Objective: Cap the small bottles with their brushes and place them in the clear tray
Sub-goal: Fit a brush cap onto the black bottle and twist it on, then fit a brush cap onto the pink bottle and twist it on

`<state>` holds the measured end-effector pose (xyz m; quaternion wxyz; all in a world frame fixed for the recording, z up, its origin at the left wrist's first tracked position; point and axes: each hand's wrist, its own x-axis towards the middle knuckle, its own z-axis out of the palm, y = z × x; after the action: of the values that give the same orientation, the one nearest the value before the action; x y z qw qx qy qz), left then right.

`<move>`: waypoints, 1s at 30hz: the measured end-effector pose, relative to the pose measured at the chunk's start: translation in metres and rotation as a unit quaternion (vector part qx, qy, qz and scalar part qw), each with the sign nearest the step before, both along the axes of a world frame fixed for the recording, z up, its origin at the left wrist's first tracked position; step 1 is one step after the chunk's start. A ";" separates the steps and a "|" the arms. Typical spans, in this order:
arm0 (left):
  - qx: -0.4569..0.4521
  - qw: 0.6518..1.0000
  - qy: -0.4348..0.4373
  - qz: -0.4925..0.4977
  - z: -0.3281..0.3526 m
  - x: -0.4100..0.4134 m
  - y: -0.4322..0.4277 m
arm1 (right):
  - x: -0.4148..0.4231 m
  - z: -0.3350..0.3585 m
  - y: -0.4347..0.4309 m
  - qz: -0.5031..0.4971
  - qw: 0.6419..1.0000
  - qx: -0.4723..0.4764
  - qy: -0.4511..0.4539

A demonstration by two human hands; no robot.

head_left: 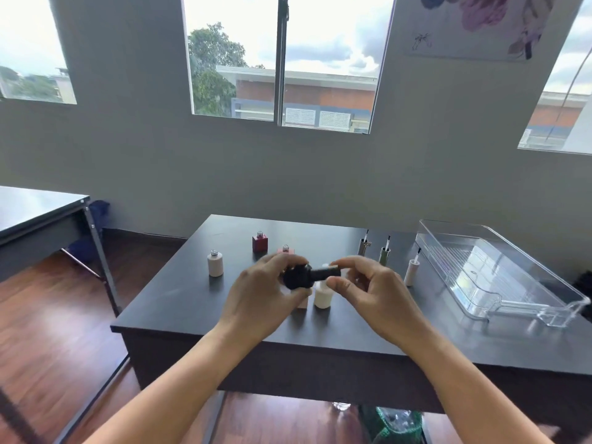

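My left hand [267, 299] grips a small black bottle [296, 277] tilted on its side above the dark table [192, 302]. My right hand [371, 290] pinches the black brush cap [326, 273] seated on that bottle's neck. Uncapped bottles stand on the table: a pale one [215, 263] at the left, a dark red one [259, 242], a pink one [285, 249] partly hidden by my left hand, and a white one [322, 294] below my hands. Three loose brush caps stand upside down: silver [363, 246], olive [384, 254] and white [411, 270]. The clear tray [544, 283] lies at the right.
A second dark table [35, 213] with metal legs stands at the left, across a strip of wooden floor [57, 331]. The wall with windows runs behind the work table. A green item [394, 421] lies under the table near its front edge.
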<state>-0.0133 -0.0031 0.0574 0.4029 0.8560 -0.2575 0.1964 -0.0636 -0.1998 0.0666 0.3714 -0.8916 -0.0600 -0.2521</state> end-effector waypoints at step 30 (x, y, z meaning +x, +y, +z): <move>-0.012 0.977 0.214 0.011 -0.033 0.047 0.024 | 0.056 -0.045 -0.130 -0.301 0.946 0.051 0.107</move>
<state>0.0332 0.0214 0.0241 0.4563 0.8764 -0.1531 0.0158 -0.0073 -0.3299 0.0219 0.3270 -0.8698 0.2641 -0.2584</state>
